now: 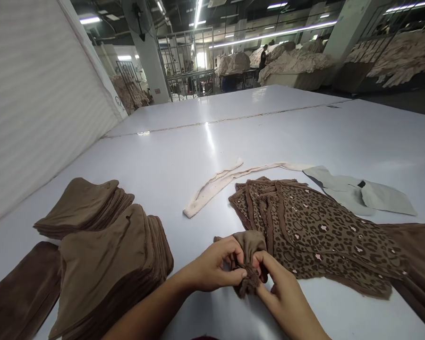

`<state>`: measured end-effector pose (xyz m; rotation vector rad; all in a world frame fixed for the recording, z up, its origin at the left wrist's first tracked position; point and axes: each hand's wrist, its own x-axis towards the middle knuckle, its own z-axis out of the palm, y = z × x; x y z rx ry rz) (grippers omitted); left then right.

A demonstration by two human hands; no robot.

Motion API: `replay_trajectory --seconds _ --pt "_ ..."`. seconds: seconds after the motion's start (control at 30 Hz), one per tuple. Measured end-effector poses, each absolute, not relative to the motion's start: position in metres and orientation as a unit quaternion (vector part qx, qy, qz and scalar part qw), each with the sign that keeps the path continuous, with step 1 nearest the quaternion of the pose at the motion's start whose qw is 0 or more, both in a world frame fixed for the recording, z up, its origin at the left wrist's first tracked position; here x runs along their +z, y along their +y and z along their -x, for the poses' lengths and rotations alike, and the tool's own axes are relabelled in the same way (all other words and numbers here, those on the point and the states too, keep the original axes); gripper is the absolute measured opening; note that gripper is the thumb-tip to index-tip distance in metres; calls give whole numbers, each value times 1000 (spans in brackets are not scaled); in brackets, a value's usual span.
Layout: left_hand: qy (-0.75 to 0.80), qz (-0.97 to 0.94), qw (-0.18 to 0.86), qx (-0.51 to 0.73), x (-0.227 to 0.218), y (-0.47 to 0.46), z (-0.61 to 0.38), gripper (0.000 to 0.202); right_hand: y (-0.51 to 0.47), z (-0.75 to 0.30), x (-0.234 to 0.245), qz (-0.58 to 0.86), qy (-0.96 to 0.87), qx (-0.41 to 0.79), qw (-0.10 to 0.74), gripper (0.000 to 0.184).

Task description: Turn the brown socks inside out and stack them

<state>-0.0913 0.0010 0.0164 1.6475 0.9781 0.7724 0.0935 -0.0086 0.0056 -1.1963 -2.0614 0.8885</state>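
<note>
Pinching brown cloth (252, 240) | both hands (214, 270) clamped on it | pillar sign (157, 91) too small to read

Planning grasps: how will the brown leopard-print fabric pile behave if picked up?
The brown leopard-print fabric pile would probably sag, its cloth looking soft and wavy-edged. Layers might slide apart, since their edges are staggered. Rolling seems unlikely; it lies flat.

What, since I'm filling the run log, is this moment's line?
left hand: pinching brown cloth; right hand: likewise; patterned pile: on right
</note>
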Motion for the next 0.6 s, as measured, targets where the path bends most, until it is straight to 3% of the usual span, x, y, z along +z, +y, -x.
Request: replay_trajectory --seconds 0.17,0.33,0.47,0.6 --pt "445 -710 412 358 2 -11 78 22 -6 -106 20 409 -756 472 193 11" --pt "504 -701 320 390 -5 -14 69 21 1 -104 21 418 -730 501 204 16" --pt "491 -690 408 341 3 -9 78 17 3 -98 16 418 -762 447 210 10" --pt "423 -682 525 283 7 -2 89 17 3 -91 3 457 -768 351 280 12"
